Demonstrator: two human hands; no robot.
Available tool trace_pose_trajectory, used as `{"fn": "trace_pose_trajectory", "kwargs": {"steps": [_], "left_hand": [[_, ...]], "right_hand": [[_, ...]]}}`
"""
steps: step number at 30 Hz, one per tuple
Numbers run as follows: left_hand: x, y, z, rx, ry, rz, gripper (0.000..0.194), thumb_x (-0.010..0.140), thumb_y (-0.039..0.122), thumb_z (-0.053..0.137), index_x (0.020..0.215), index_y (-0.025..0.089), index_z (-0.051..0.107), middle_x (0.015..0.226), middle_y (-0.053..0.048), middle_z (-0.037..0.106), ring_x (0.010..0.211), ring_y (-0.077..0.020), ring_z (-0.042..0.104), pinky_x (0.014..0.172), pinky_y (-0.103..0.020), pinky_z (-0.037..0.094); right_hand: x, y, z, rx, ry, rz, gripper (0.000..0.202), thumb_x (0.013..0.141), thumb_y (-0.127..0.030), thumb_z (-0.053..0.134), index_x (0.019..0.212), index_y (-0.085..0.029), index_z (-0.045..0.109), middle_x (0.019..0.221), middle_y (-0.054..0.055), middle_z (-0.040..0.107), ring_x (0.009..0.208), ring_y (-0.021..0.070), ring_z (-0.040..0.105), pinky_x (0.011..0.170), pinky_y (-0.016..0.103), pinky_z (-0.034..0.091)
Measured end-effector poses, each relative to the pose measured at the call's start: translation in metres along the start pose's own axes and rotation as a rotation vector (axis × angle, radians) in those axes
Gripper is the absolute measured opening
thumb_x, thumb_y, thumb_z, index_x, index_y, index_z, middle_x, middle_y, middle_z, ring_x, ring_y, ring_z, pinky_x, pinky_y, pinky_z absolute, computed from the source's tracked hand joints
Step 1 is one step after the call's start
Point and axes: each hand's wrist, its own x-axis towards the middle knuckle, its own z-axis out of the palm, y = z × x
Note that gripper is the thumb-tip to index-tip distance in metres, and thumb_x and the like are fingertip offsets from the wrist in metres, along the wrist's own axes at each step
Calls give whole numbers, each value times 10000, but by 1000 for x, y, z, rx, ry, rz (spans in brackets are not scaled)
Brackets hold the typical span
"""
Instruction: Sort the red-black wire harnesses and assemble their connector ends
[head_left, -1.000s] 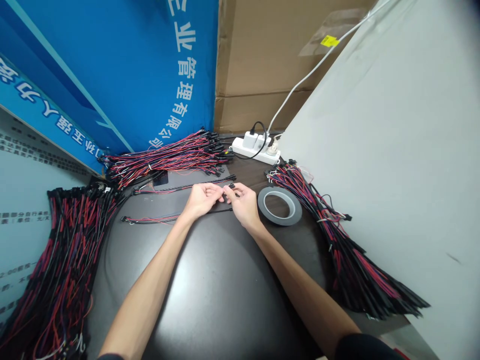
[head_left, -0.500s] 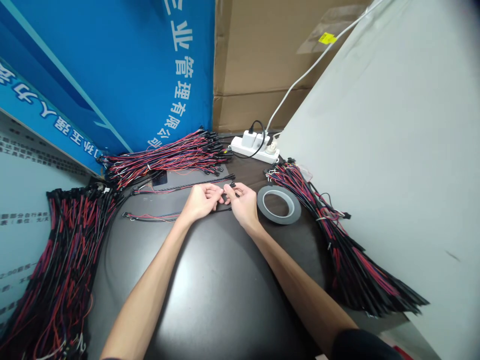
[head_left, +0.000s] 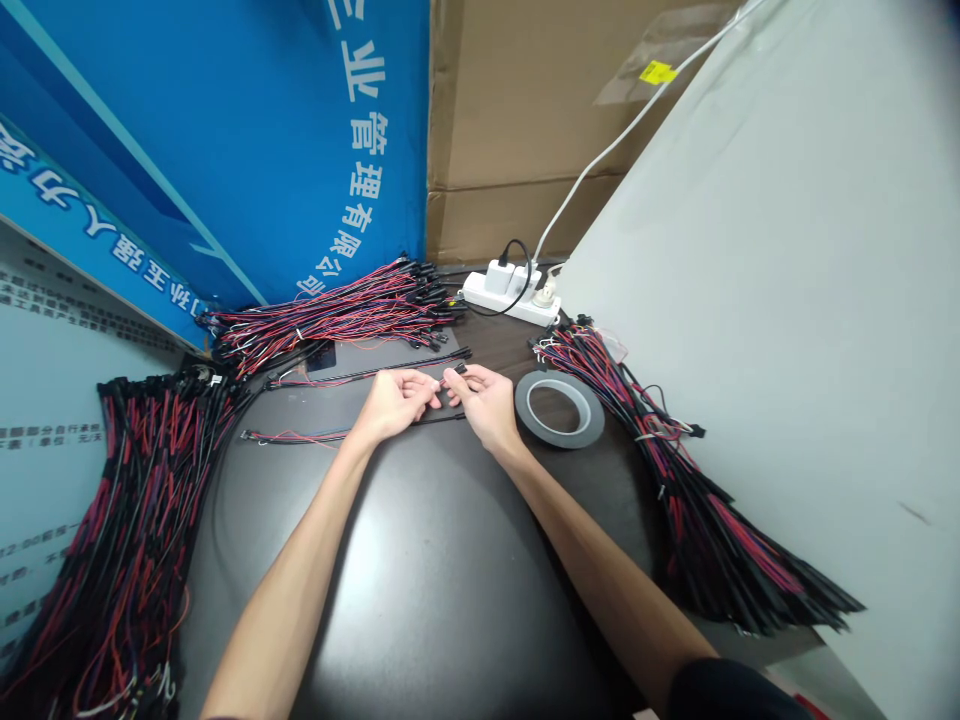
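My left hand (head_left: 394,400) and my right hand (head_left: 484,400) meet over the dark table (head_left: 442,570), pinching the black connector end of a thin wire harness (head_left: 292,436). The harness trails left across the table as red and black wires. A second harness (head_left: 367,375) lies just beyond my hands. A roll of dark tape (head_left: 559,410) lies flat right next to my right hand.
Bundles of red and black wires lie at the left (head_left: 127,520), at the back (head_left: 337,310) and along the right (head_left: 697,500). A white power strip (head_left: 510,295) with plugs sits at the back. A blue sign, cardboard and a grey panel (head_left: 787,300) wall the table in.
My hands stay together on the connector, with only small finger movements. The view has shifted slightly.
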Motion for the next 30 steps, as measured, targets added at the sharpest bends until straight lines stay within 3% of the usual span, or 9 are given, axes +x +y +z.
{"fn": "trace_pose_trajectory", "kwargs": {"steps": [7, 11, 18, 30], "left_hand": [[1, -1, -2, -118, 23, 22, 523, 620, 582, 800, 750, 92, 673, 626, -73, 666, 415, -42, 399, 408, -193, 309], [1, -1, -1, -114, 28, -2, 491, 621, 550, 804, 736, 95, 661, 630, -84, 673, 417, -44, 388, 411, -198, 301], [0, -1, 0, -80, 19, -7, 431, 635, 499, 794, 736, 101, 661, 626, -75, 675, 422, -48, 391, 423, -204, 303], [3, -7, 0, -73, 74, 45, 302, 661, 381, 733, 778, 107, 683, 593, -55, 666, 459, -72, 471, 459, -197, 312]], "right_hand": [[2, -4, -5, 1, -162, 52, 438, 572, -487, 848, 810, -147, 710, 766, 60, 714, 670, 153, 646, 644, 278, 517], [5, -4, -9, 63, -150, 39, 489, 649, -552, 793, 948, -171, 722, 907, 71, 731, 775, 172, 681, 696, 289, 526], [8, 3, -9, 106, -81, 25, 427, 666, -555, 782, 814, -158, 726, 696, 46, 694, 651, 148, 624, 644, 286, 495], [5, -3, -6, 135, -45, 41, 395, 647, -524, 790, 779, -157, 726, 701, 43, 688, 613, 135, 588, 627, 291, 481]]}}
